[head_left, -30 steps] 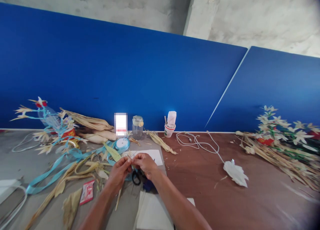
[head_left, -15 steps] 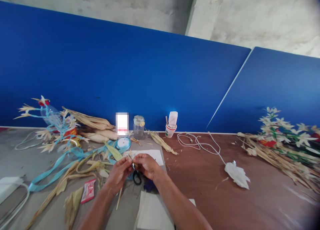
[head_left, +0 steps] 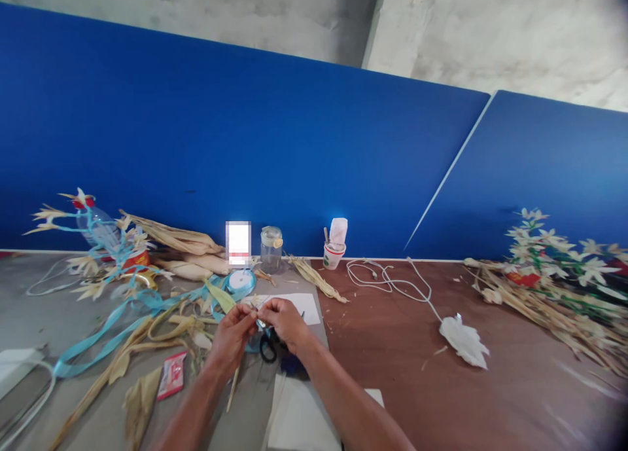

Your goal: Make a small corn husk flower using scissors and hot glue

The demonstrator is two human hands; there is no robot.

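My left hand (head_left: 229, 338) and my right hand (head_left: 287, 325) meet fingertip to fingertip above the grey tabletop. Both are closed in a pinch. Thin pale strands stick up at the fingertips, but the small piece between them is too fine to name. Just below the hands lie scissors with a black handle loop (head_left: 267, 350), partly hidden by my right hand. A sheet of white paper (head_left: 305, 304) lies behind the fingers. Beyond my left hand are a spool of light blue ribbon (head_left: 241, 281) and a greenish corn husk (head_left: 222, 298).
Dry husks (head_left: 140, 398), loose blue ribbon (head_left: 81, 367) and a red packet (head_left: 171, 376) cover the left side. A glass jar (head_left: 271, 254), a paper cup (head_left: 333, 257) and a white cable (head_left: 387, 281) stand or lie along the blue partition (head_left: 294, 143). Husk flowers (head_left: 534, 241) are at right.
My hands stay pinched together with only slight finger movement. The whole view has shifted a little to the left.
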